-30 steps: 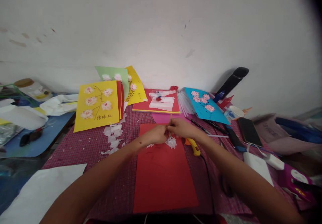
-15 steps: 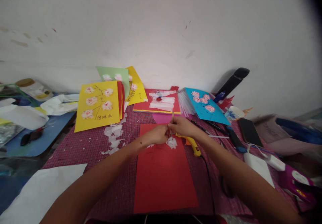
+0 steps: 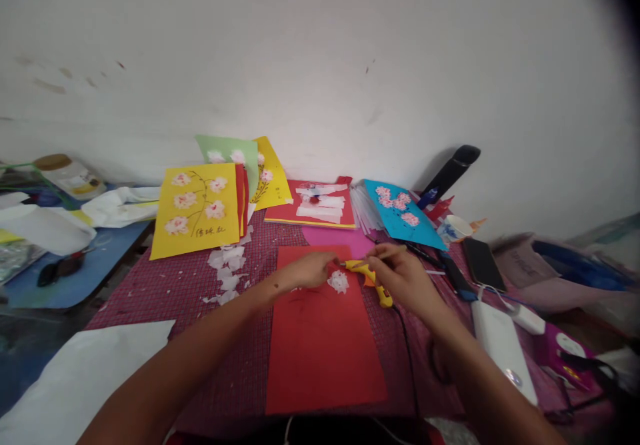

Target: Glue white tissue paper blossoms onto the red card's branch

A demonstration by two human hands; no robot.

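Observation:
A red paper sheet [image 3: 325,358] lies in front of me with a crumpled white paper flower [image 3: 339,282] near its top. My left hand [image 3: 313,270] is over the sheet's upper part, fingers pinched together beside the flower. Whatever they pinch, if anything, is too small to make out. Another bit of white shows partly under that hand. To the right, my right hand [image 3: 403,275] grips a thin wooden stick [image 3: 385,254], its tip pointing left. Below the stick a yellow hot glue gun [image 3: 384,293] lies at the sheet's right edge, nozzle toward my left hand.
White paper scraps [image 3: 227,268] lie left of the sheet. Finished flower cards stand behind, including a yellow card [image 3: 200,218] and a blue card [image 3: 405,212]. A red stack [image 3: 280,213] holds white strips. On the right are a phone [image 3: 484,265] and a white box [image 3: 505,345].
My right hand has moved right, away from my left hand, carrying the thin stick, which now tilts leftward. My left hand stays by the flower. The view has shifted slightly.

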